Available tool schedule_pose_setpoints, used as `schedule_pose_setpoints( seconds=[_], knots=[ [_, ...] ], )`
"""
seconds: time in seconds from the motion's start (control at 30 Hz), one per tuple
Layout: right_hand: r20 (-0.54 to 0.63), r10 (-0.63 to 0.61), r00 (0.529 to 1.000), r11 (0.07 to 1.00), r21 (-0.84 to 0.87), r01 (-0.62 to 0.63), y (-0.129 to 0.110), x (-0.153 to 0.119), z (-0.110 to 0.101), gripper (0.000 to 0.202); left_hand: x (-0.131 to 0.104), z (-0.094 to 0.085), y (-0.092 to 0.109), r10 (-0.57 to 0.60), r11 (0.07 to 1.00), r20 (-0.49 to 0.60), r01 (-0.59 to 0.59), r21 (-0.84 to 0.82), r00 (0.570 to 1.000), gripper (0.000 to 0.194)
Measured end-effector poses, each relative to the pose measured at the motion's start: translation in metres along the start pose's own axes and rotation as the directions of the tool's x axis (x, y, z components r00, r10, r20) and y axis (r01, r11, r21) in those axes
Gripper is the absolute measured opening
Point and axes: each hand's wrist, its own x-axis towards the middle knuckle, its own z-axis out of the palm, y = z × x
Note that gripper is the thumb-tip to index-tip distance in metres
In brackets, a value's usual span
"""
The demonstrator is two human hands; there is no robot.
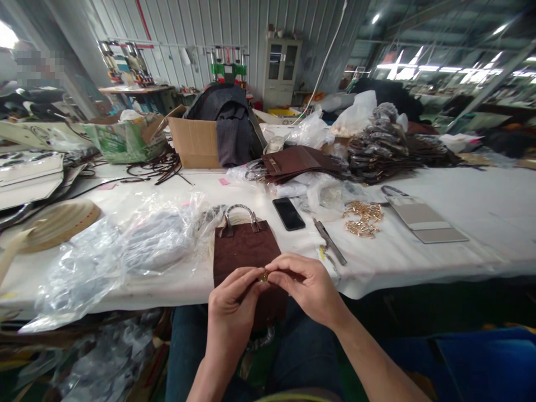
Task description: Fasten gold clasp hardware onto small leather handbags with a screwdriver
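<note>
Both my hands meet above a dark brown handbag [245, 245], pinching a small gold-coloured metal piece [263, 277] between them. My left hand [237, 296] is closed, thumb and forefinger on the piece's left side. From the right, my right hand [307, 282] grips it with closed fingertips. The exact shape of the piece is too small to tell. The bag lies partly on the table and hangs over its front edge toward my lap. One plastic-wrapped handle [242, 211] stands at its far end; another wrapped loop [263, 338] hangs below.
A black phone [288, 214], a metal caliper-like tool [330, 242], gold hardware pieces [363, 218] and a grey flat bag [427, 218] lie to the right. Clear plastic bags [154, 240] and a tape roll [62, 223] are left. Behind stand a cardboard box [195, 142] and stacked brown bags [301, 162].
</note>
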Motion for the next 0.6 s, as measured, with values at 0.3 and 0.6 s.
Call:
schedule_pose_setpoints(
  seconds=[0.3, 0.6],
  knots=[
    [0.184, -0.09, 0.979, 0.939, -0.311, 0.145, -0.013, 0.002, -0.009, 0.027, -0.004, 0.005, 0.002, 0.071, 0.997, 0.021, -0.072, 0.031, 0.997, 0.024],
    [0.108, -0.075, 0.991, 0.922, -0.371, 0.111, -0.01, 0.0, 0.002, 0.034, -0.007, 0.01, 0.006, 0.005, 0.998, 0.001, -0.005, 0.065, 1.0, 0.022]
  ],
)
